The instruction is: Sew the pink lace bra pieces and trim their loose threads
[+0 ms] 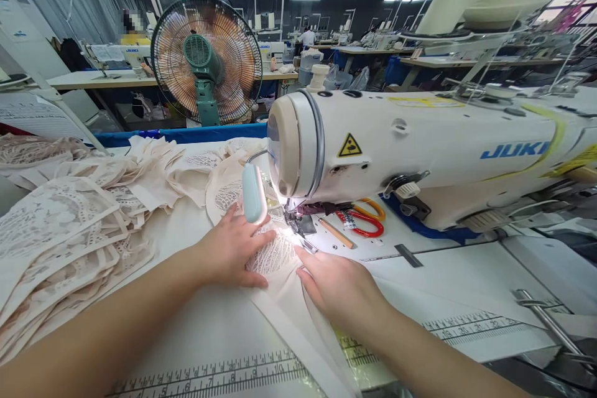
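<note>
Spread on a pale lace garment piece [275, 255], my left hand [233, 245] lies flat with its fingers apart, left of the needle. My right hand [333, 280] pinches the edge of the same fabric between thumb and forefinger, just in front of the presser foot [295, 221]. The lace runs under the head of a white sewing machine [373, 137], lit by a bright lamp. A light blue, rounded lamp [253, 194] hangs above my left fingers. From my right hand, a beige strip [303, 348] of fabric trails down to the table edge.
Heaped lace pieces [69, 230] cover the table's left side. Red-handled scissors [364, 224] and a wooden-handled tool [336, 233] lie right of the needle. A metal rod [550, 323] sits at the right edge. Behind stands a large fan [205, 62]; other people work farther back.
</note>
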### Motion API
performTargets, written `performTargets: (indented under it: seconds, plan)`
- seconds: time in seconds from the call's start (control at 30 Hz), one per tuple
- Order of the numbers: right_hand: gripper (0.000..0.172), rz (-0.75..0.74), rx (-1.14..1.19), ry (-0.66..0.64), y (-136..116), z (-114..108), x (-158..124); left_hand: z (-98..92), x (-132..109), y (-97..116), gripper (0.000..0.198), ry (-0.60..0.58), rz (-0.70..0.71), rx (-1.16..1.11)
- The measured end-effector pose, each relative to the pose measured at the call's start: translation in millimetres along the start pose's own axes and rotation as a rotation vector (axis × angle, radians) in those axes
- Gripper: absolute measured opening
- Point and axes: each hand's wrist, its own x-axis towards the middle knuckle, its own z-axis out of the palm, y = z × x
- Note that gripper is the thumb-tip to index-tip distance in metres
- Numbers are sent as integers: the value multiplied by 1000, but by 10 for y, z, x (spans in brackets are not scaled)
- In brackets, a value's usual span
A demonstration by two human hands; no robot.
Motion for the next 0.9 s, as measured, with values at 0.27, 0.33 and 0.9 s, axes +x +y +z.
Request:
performTargets:
  seconds: [0.27, 0.33, 0.9]
  plan:
    - [49, 9, -38, -190, -42, -153, 69, -78, 6, 3, 81, -39, -183, -48]
    - [50, 10, -33, -209, -51, -182, 84, -78, 16, -6, 84, -45, -256, -79]
    - [47, -30, -16, -129, 5, -152, 54, -55, 87, -235, 83, 70, -295, -225]
